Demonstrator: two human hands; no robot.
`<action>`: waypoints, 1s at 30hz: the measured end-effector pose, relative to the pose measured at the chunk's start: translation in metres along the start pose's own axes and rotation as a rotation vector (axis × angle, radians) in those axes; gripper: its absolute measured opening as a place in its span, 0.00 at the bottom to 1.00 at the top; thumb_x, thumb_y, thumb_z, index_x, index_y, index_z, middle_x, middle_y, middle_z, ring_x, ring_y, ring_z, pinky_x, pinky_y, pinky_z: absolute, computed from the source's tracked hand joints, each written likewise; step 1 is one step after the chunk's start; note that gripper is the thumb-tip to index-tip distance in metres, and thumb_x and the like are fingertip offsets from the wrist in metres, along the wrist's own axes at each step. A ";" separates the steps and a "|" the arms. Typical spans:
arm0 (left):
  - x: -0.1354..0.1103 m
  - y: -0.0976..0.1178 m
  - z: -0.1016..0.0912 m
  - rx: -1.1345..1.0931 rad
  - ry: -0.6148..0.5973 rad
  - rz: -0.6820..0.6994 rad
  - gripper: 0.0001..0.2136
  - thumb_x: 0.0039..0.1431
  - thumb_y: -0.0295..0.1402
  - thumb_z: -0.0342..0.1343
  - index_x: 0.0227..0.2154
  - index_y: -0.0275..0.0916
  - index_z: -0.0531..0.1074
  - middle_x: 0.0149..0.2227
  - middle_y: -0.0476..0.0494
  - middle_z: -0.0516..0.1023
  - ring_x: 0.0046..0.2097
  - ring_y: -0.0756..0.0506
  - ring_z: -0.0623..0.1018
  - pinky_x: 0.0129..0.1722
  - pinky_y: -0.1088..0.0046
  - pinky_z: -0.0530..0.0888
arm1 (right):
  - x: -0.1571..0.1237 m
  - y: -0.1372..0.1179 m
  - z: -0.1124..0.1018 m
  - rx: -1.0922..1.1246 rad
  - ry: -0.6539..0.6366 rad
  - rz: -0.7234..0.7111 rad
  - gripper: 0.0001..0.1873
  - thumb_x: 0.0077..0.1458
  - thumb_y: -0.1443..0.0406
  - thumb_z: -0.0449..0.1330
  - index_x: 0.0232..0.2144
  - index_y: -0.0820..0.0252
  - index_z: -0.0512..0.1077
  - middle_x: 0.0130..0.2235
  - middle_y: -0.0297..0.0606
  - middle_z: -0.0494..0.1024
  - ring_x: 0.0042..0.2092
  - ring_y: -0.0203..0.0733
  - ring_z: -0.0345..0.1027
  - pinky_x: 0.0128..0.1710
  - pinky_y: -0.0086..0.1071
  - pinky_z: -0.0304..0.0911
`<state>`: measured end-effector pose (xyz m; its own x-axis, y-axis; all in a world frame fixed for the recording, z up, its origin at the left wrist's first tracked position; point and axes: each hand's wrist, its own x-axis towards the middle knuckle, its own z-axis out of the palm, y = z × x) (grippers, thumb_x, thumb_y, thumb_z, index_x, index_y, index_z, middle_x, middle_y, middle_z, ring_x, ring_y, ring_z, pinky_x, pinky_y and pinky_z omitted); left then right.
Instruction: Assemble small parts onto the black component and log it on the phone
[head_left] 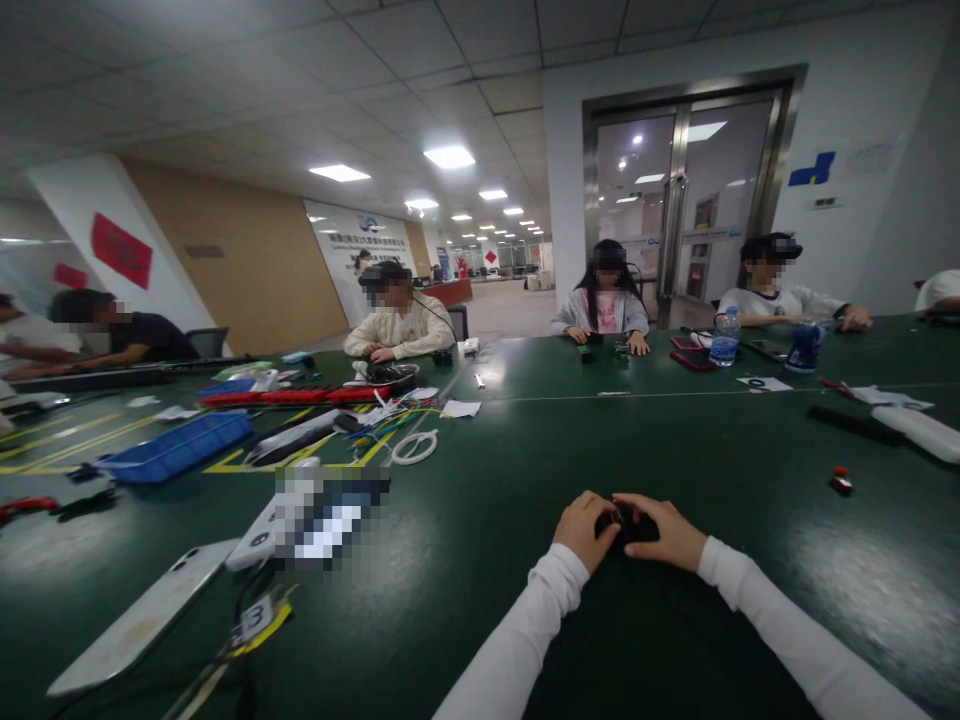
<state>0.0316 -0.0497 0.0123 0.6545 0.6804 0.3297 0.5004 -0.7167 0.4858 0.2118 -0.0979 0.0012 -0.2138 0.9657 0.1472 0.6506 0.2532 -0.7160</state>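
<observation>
Close together over the green table (pixel 480 560), both my hands grip one small black object (pixel 631 522); its exact kind is hard to make out. My left hand (pixel 583 528) has its fingers curled round the object's left side. From the other side, the thumb and fingers of my right hand (pixel 670 534) pinch it, hiding much of it. Farther right on the table lies a small red, black and white piece (pixel 841 480), apart from my hands.
To the left lie a white phone (pixel 146 610), a white device (pixel 274 515), cables and a blue tray (pixel 180 445). A white ring of cable (pixel 414 447) is farther back. Across the table, several people sit near a water bottle (pixel 725 338) and a dark blue bottle (pixel 804 347).
</observation>
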 end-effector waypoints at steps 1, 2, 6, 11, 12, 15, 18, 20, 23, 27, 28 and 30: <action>0.000 0.000 0.000 0.001 0.003 -0.001 0.09 0.48 0.30 0.51 0.35 0.41 0.67 0.37 0.46 0.66 0.40 0.47 0.67 0.40 0.68 0.65 | 0.000 -0.001 0.000 -0.001 0.003 0.000 0.36 0.38 0.55 0.61 0.51 0.52 0.56 0.39 0.38 0.69 0.41 0.45 0.62 0.43 0.39 0.52; 0.000 0.000 0.000 0.001 0.005 -0.002 0.09 0.48 0.30 0.51 0.35 0.41 0.67 0.37 0.46 0.66 0.40 0.47 0.67 0.40 0.68 0.65 | 0.000 -0.001 0.000 -0.002 0.007 -0.003 0.35 0.38 0.55 0.61 0.51 0.51 0.56 0.40 0.37 0.69 0.41 0.45 0.62 0.43 0.39 0.52; 0.000 -0.002 -0.001 0.001 -0.006 -0.011 0.09 0.48 0.31 0.50 0.35 0.41 0.67 0.37 0.46 0.65 0.39 0.48 0.67 0.39 0.68 0.65 | 0.002 -0.003 -0.001 0.004 0.007 -0.019 0.34 0.39 0.56 0.60 0.50 0.49 0.57 0.41 0.36 0.69 0.41 0.45 0.62 0.43 0.38 0.52; 0.000 -0.003 -0.001 -0.008 -0.007 -0.019 0.09 0.48 0.31 0.51 0.35 0.41 0.67 0.37 0.46 0.65 0.40 0.47 0.67 0.40 0.68 0.65 | 0.004 0.000 -0.002 0.010 -0.019 -0.031 0.34 0.38 0.55 0.61 0.50 0.49 0.57 0.44 0.36 0.68 0.41 0.45 0.62 0.42 0.39 0.53; 0.000 -0.003 -0.001 -0.011 -0.005 -0.018 0.09 0.48 0.31 0.51 0.35 0.41 0.67 0.37 0.46 0.65 0.40 0.47 0.67 0.40 0.68 0.65 | 0.004 0.000 -0.002 0.008 -0.013 -0.033 0.34 0.38 0.55 0.61 0.50 0.50 0.57 0.44 0.36 0.68 0.41 0.45 0.62 0.42 0.38 0.53; 0.000 -0.003 -0.001 -0.029 0.002 -0.014 0.09 0.48 0.30 0.51 0.35 0.41 0.67 0.37 0.46 0.65 0.40 0.48 0.67 0.41 0.68 0.65 | 0.003 -0.001 -0.002 0.000 -0.004 -0.029 0.33 0.39 0.56 0.60 0.49 0.49 0.57 0.42 0.36 0.68 0.41 0.45 0.62 0.42 0.38 0.53; 0.000 -0.004 -0.001 -0.066 0.017 0.000 0.09 0.48 0.30 0.51 0.35 0.40 0.67 0.37 0.46 0.65 0.39 0.48 0.67 0.41 0.69 0.65 | 0.002 -0.003 -0.003 0.000 -0.020 -0.018 0.33 0.39 0.56 0.60 0.50 0.50 0.57 0.42 0.36 0.68 0.41 0.45 0.62 0.42 0.39 0.53; 0.000 -0.004 0.000 -0.096 0.034 0.015 0.09 0.48 0.29 0.51 0.34 0.39 0.67 0.36 0.46 0.65 0.39 0.49 0.67 0.41 0.70 0.66 | 0.003 -0.004 -0.003 0.004 -0.030 -0.016 0.34 0.39 0.56 0.60 0.50 0.50 0.56 0.42 0.36 0.68 0.40 0.44 0.62 0.42 0.39 0.54; 0.000 -0.005 0.001 -0.130 0.051 0.028 0.08 0.48 0.28 0.51 0.34 0.39 0.67 0.36 0.46 0.65 0.38 0.49 0.67 0.41 0.70 0.66 | 0.003 -0.005 -0.003 0.008 -0.033 -0.012 0.34 0.39 0.56 0.60 0.50 0.50 0.56 0.42 0.36 0.68 0.40 0.45 0.62 0.42 0.40 0.53; -0.001 -0.005 0.000 -0.139 0.056 0.019 0.08 0.48 0.28 0.51 0.34 0.39 0.67 0.36 0.46 0.65 0.38 0.49 0.67 0.41 0.70 0.66 | 0.003 -0.006 -0.003 0.015 -0.035 -0.007 0.34 0.39 0.56 0.60 0.50 0.48 0.56 0.42 0.35 0.68 0.40 0.45 0.62 0.43 0.42 0.53; -0.001 -0.005 -0.001 -0.140 0.055 0.015 0.08 0.48 0.28 0.51 0.33 0.39 0.67 0.36 0.46 0.65 0.38 0.49 0.67 0.41 0.70 0.66 | 0.003 -0.006 -0.004 0.017 -0.037 -0.005 0.33 0.39 0.56 0.60 0.50 0.48 0.56 0.42 0.35 0.68 0.40 0.45 0.62 0.43 0.42 0.53; -0.001 -0.004 -0.002 -0.145 0.051 0.008 0.08 0.48 0.28 0.51 0.33 0.39 0.67 0.36 0.46 0.65 0.38 0.49 0.67 0.40 0.70 0.66 | 0.002 -0.006 -0.004 0.024 -0.044 -0.001 0.33 0.39 0.56 0.60 0.50 0.48 0.57 0.42 0.36 0.68 0.40 0.45 0.62 0.43 0.42 0.53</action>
<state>0.0278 -0.0476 0.0111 0.6268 0.6841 0.3730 0.4059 -0.6953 0.5932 0.2108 -0.0970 0.0088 -0.2469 0.9617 0.1186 0.6329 0.2527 -0.7318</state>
